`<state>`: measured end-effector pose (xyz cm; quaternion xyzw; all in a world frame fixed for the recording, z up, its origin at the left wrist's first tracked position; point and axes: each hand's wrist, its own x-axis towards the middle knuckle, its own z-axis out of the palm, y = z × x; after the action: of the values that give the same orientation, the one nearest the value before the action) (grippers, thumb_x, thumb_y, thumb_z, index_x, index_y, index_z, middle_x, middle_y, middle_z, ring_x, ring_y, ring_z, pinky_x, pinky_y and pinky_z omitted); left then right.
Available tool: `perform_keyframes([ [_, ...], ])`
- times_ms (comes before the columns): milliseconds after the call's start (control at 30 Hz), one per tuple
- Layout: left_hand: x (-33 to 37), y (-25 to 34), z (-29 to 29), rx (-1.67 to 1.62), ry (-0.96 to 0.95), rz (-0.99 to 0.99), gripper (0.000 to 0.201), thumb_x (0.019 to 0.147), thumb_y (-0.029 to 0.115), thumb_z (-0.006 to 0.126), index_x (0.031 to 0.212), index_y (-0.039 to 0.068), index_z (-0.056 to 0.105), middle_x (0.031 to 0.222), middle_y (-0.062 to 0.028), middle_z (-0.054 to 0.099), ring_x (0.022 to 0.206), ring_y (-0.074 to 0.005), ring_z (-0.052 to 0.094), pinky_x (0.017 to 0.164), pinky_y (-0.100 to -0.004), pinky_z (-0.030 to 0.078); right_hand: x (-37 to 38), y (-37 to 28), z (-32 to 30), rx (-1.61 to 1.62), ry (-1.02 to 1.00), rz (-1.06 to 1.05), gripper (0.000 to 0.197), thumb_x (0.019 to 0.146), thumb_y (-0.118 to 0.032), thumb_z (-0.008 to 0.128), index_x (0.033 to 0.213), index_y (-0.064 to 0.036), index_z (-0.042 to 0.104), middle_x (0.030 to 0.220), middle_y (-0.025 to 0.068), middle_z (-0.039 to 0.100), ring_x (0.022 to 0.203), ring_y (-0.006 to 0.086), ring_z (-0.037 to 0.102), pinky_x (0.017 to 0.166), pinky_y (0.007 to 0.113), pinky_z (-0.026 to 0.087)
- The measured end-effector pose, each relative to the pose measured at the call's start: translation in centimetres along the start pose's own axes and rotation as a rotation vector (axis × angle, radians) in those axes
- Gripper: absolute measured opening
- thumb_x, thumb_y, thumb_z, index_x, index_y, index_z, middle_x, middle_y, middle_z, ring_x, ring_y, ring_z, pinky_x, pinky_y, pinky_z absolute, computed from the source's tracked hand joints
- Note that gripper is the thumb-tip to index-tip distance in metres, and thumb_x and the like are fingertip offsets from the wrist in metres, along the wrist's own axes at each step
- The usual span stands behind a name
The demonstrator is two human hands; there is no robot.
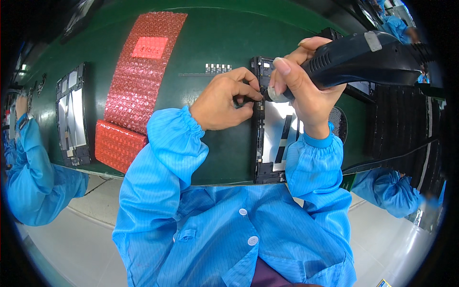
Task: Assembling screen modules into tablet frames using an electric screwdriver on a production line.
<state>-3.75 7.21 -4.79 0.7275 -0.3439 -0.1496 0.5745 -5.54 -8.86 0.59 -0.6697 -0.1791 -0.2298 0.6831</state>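
Note:
A tablet-sized device frame [259, 138], black-edged with a silver inner plate, lies on the green table in front of me. My right hand [306, 81] is wrapped round a black corded hand tool [358, 60] with vent slots, which looks like a heat gun. The tool lies across the frame's upper part, its front end near my left fingertips. My left hand [227, 98] has its fingers curled together at the frame's left edge. Something small and dark shows within those fingers, too hidden to name.
Red bubble wrap [138, 86] with a pink label and a red wrapped pack [119, 146] lie to the left. Farther left is another device frame [71, 115]. A strip of small parts [218, 68] lies beyond my left hand. Co-workers' blue sleeves [36, 148] show at both sides.

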Motion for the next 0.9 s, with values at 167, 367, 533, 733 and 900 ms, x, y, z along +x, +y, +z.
perform_keyframes([
  [167,0.0,0.1,-0.1,-0.003,0.002,-0.013,0.021,0.066,-0.001,0.062,0.086,0.0,0.068,0.09,-0.0067,0.057,0.069,-0.0152,0.054,0.061,-0.0257,0.046,0.0,0.1,0.1,0.013,-0.002,-0.011,0.031,0.074,-0.002,0.072,0.099,0.0012,0.054,0.061,0.0067,0.062,0.052,0.0118,0.061,0.05,0.02,0.047],
  [367,0.0,0.1,-0.1,0.001,0.005,-0.001,0.021,0.066,-0.001,0.061,0.086,0.0,0.068,0.089,-0.0069,0.057,0.07,-0.0159,0.054,0.061,-0.0261,0.047,0.0,0.1,0.0,0.002,-0.001,-0.018,0.031,0.074,-0.001,0.072,0.099,0.0014,0.054,0.061,0.0069,0.062,0.051,0.0119,0.061,0.05,0.019,0.047],
  [533,0.0,0.0,-0.1,-0.005,0.011,0.001,0.021,0.066,-0.001,0.061,0.086,0.0,0.068,0.089,-0.007,0.057,0.07,-0.0165,0.054,0.062,-0.0266,0.047,0.1,0.1,0.1,0.0,-0.02,-0.031,0.03,0.074,0.0,0.072,0.098,0.0014,0.054,0.062,0.0071,0.062,0.052,0.0117,0.061,0.05,0.019,0.047],
  [733,0.1,-0.4,0.1,-0.031,0.029,0.009,0.022,0.067,-0.003,0.059,0.086,0.0,0.068,0.089,-0.0072,0.057,0.068,-0.0151,0.054,0.06,-0.0257,0.046,0.1,0.0,0.3,-0.004,-0.021,-0.016,0.03,0.073,0.001,0.072,0.097,0.0022,0.053,0.061,0.0067,0.061,0.052,0.01,0.059,0.05,0.02,0.047],
  [900,0.3,-0.9,0.2,-0.088,0.147,-0.034,0.023,0.068,-0.004,0.059,0.089,-0.001,0.067,0.087,-0.0072,0.057,0.065,-0.0122,0.053,0.057,-0.023,0.045,-0.2,-0.2,0.6,-0.119,-0.132,-0.016,0.034,0.076,0.008,0.064,0.103,-0.0017,0.046,0.063,0.0098,0.057,0.05,0.0147,0.056,0.049,0.029,0.049],
])
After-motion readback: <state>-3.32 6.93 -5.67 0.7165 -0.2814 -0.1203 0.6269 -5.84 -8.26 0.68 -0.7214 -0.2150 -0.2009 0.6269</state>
